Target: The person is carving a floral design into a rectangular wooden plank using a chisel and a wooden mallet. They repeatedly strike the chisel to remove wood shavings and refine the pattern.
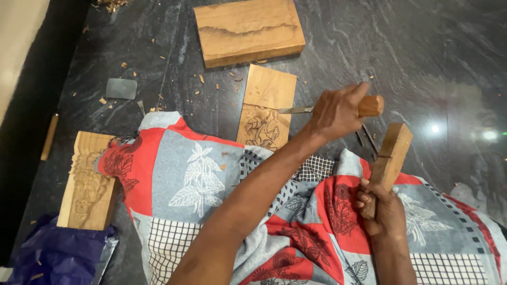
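A chisel [338,108] is gripped in the closed left hand [332,113], its blade held just off the 3 o'clock edge of the carved panel [265,108]. A wooden mallet [388,161] is clasped upright in the right hand [383,211] at 5 o'clock. A glancing blow could be landed on the knuckles, or the blade skidded across the finished floral relief.

We count 2 hands: left hand [334,112] w/ 1 chisel [338,107], right hand [383,211] w/ 1 wooden mallet [390,158]. Wood pieces: 3 total, i.e. 1 plain block [248,30], 1 carved panel [265,108] in the middle, 1 carved panel at left [87,182]. 1 grey flat stone [121,88]. 1 patterned cloth [211,195]. 1 blue plastic bag [58,256]. Approx. 2 spare tools [367,138] on the floor by the mallet, hard to tell. Wood chips [200,79]: too many to count.
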